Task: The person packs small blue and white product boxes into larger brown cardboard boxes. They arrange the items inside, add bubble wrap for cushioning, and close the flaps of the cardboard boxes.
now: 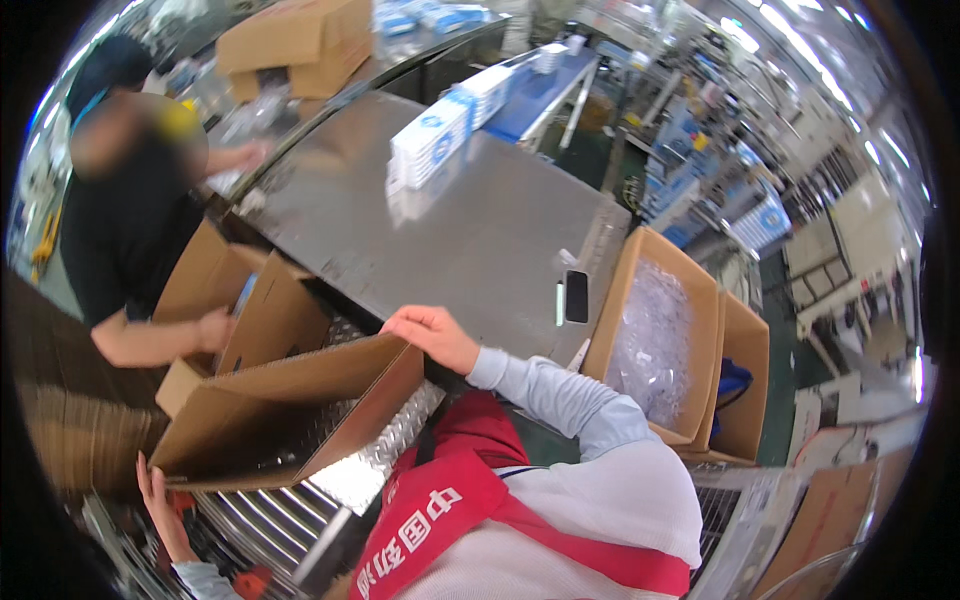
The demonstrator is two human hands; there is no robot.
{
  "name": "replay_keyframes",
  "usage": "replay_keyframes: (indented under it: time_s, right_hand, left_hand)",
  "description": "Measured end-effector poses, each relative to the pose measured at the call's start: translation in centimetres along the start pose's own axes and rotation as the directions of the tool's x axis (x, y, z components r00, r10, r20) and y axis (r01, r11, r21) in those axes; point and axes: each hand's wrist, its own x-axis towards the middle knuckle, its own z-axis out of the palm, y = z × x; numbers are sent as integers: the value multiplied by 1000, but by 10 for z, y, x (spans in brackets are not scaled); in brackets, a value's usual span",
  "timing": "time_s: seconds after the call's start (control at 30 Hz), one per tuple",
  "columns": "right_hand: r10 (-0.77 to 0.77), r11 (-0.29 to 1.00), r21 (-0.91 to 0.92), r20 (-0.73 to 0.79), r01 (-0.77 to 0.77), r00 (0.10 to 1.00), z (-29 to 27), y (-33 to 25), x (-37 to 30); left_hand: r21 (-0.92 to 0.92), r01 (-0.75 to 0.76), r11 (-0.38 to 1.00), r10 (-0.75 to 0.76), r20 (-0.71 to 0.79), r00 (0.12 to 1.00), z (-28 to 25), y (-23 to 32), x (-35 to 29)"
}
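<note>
An unfolded brown cardboard box stands tilted in front of me, with its open side showing and the metal surface visible through it. My right hand grips its upper right corner, the fingers bent over the edge. At the lower left corner of the box, my left hand holds the edge, its fingers long against the cardboard and the thumb on the near side. Beyond it is a second open carton, where a co-worker's hand reaches in.
Metal rollers run beneath my box. White-and-blue packs stand in a row on the steel table, with a phone near its right edge. To my right sits a carton of clear plastic pieces. A co-worker stands at left.
</note>
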Motion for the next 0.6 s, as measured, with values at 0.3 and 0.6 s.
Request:
replay_keyframes:
  time_s: [0.3,0.6]
  right_hand:
    - [-256,962,-199,-417,187,872,72,20,16]
    - [-283,778,-558,98,288,954,98,48,74]
  left_hand:
    - [452,69,889,-174,194,966,-39,-5,12]
    - [794,-308,524,-441,563,699,220,76,-164]
